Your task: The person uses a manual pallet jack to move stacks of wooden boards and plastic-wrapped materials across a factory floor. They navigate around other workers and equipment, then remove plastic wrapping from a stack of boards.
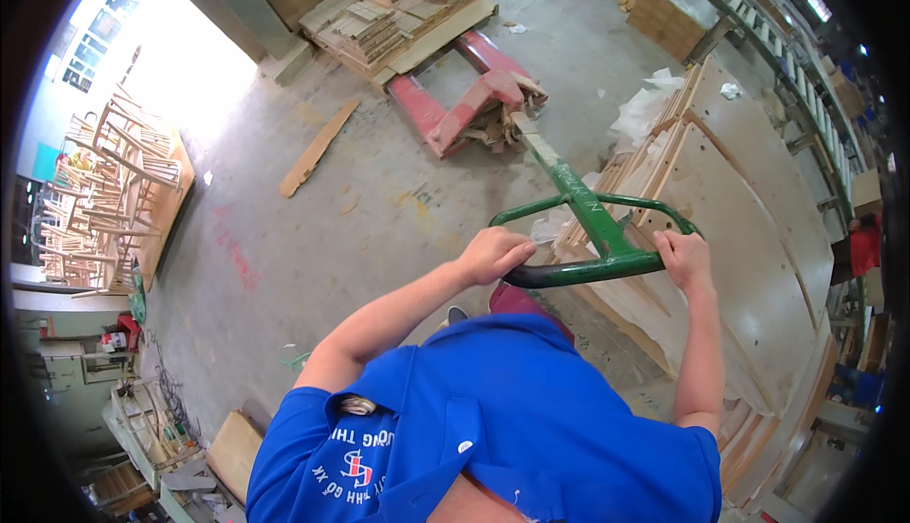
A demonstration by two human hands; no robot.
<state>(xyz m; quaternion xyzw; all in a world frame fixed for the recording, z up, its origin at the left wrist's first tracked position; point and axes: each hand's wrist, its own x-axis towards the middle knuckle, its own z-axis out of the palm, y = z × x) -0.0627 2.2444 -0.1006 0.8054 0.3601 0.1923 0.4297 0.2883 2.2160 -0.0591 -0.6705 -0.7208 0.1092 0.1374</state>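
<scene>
My left hand is closed round the left side of a green pallet jack handle. On the handle's right side, my right hand is wrapped round the bar. From the handle a green shaft runs away from me to the red pallet jack. The jack's forks reach under a pallet load of stacked wooden boards. Some crumpled brown material is lodged at the jack's base; I cannot make out what it is.
Large stacked panels stand close on my right, with white wrapping along their edge. A flat strip of cardboard or wood lies on the concrete floor. Wooden chair frames are piled at the left. A roller conveyor curves along the right.
</scene>
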